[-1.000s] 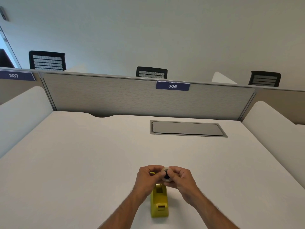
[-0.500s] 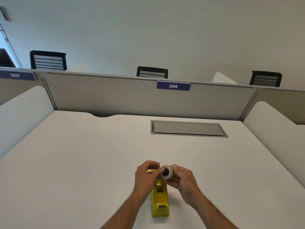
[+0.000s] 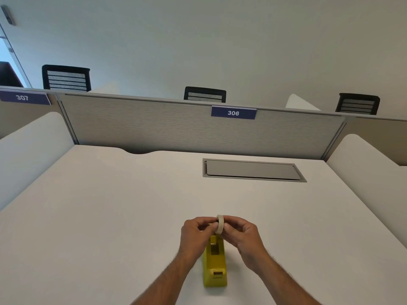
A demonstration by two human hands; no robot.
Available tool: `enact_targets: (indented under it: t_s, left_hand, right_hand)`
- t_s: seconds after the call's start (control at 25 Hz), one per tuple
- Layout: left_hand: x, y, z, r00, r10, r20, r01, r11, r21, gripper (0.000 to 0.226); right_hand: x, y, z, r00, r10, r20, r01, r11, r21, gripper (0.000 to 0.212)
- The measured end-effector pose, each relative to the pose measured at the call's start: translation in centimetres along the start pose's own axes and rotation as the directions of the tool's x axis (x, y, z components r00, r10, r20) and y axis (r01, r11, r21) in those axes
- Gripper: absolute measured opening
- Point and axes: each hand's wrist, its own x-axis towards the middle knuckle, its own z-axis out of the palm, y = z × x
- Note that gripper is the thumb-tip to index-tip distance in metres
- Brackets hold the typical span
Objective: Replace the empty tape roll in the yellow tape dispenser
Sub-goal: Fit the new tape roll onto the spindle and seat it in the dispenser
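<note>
The yellow tape dispenser [image 3: 215,267] stands on the white desk [image 3: 110,216] near its front edge, cutter end toward me. Just above its far end, a pale tape roll [image 3: 219,224] is held edge-on between my two hands. My left hand [image 3: 196,235] pinches it from the left with fingertips, and my right hand [image 3: 242,236] pinches it from the right. The roll's hole faces sideways and is hidden. The dispenser's far end is partly covered by my hands.
A grey cable hatch [image 3: 253,170] is set into the desk farther back. A grey partition [image 3: 176,126] labelled 306 closes the far side, white side dividers [image 3: 28,142] flank the desk, and black chairs [image 3: 66,77] stand beyond.
The roll has turned from showing its dark hole toward me to edge-on, and both hands have closed around it slightly above the dispenser's far end.
</note>
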Motion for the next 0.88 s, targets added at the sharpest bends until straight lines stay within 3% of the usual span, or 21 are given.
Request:
enact_targets:
  t_s: [0.32,0.52,0.88]
  left_hand:
    - [0.4,-0.6,-1.0,0.997,-0.005,0.073,-0.003,0.995,0.104,0.02]
    - [0.3,-1.1,-1.5,0.995,0.062,0.076,-0.075,0.978,0.194,0.026]
    - [0.0,-1.3,-1.6,0.976,0.168,0.136,-0.206,0.916,0.343,0.033]
  right_hand:
    - [0.9,-0.3,0.1,0.997,-0.078,-0.026,0.061,0.912,-0.407,0.03]
    - [1.0,-0.4,-0.1,0.997,-0.076,0.029,0.081,0.885,-0.459,0.037]
    - [1.2,-0.1,-0.1,0.996,-0.085,0.012,0.075,0.794,-0.603,0.029]
